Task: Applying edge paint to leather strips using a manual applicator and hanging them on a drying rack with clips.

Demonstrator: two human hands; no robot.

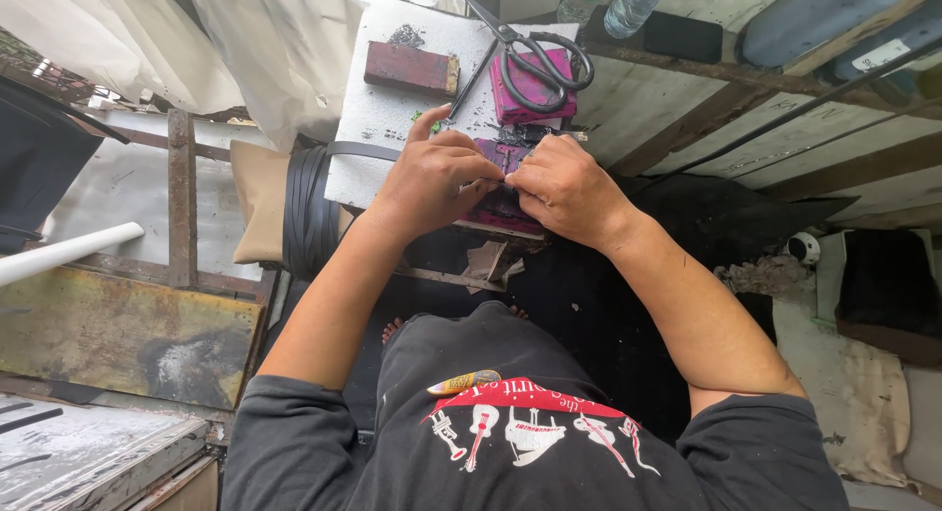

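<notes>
My left hand (437, 177) and my right hand (564, 187) meet over a magenta-stained block (500, 209) at the near edge of a white work slab (378, 108). Both hands pinch a small dark piece between their fingertips on top of the block. A black strap (358, 150) runs from under my left hand to the left. What exactly the fingers hold is hidden by the knuckles.
Large black scissors (535, 54) lie on a second magenta block (530, 89) at the slab's far side, beside a dark red brick-like block (410, 67). A coil of black strap (309, 209) hangs left of the slab. Plastic bottles (628, 5) stand behind. A rusty metal frame (180, 197) is at left.
</notes>
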